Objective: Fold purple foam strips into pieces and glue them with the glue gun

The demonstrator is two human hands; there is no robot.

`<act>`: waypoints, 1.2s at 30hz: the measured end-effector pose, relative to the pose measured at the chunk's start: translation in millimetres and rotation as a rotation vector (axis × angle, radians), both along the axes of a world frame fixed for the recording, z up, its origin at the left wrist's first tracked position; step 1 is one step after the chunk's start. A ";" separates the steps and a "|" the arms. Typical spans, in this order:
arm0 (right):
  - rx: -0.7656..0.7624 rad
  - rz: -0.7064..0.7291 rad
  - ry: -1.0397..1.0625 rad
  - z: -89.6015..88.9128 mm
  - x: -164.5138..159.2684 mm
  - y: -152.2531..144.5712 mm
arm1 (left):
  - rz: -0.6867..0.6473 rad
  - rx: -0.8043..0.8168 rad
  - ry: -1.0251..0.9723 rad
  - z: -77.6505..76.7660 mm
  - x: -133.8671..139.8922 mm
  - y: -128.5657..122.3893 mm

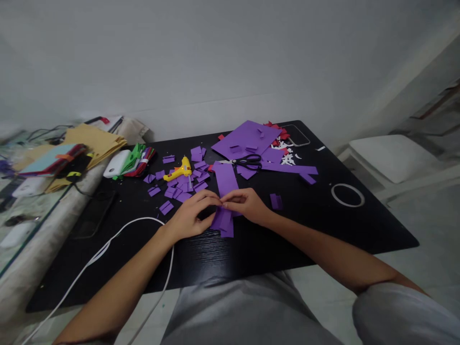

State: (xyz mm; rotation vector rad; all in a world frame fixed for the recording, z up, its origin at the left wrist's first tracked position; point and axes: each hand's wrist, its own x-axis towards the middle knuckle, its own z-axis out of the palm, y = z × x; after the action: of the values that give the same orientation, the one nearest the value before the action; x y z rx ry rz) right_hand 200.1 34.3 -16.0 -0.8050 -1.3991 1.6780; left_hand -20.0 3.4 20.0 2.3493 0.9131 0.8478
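Dim, flat light greys the wall; a faint sheen lies on the dark bench. Focus is soft, with stretching and blur toward the sides.

Two hands and many purple pieces are shown.
One glue gun, one pair of scissors and one table are seen; three folded pieces are counted on one big sheet; over a dozen are scattered leftward, too overlapped for exact counting.
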 end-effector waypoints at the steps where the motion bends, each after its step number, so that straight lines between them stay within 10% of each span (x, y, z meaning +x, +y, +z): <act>1: -0.006 0.003 0.003 0.1 -0.3 -0.2 | -0.001 -0.003 0.000 -0.6 -0.3 0.2; 36: 0.066 -0.096 0.046 9.6 -3.4 -10.9 | 0.199 -0.104 -0.145 -10.6 0.3 -3.1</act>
State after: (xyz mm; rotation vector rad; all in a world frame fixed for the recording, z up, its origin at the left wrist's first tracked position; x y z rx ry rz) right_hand 196.7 23.3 -6.4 -0.7788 -1.3560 1.5596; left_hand -19.7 0.3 9.3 2.1032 1.1139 1.0092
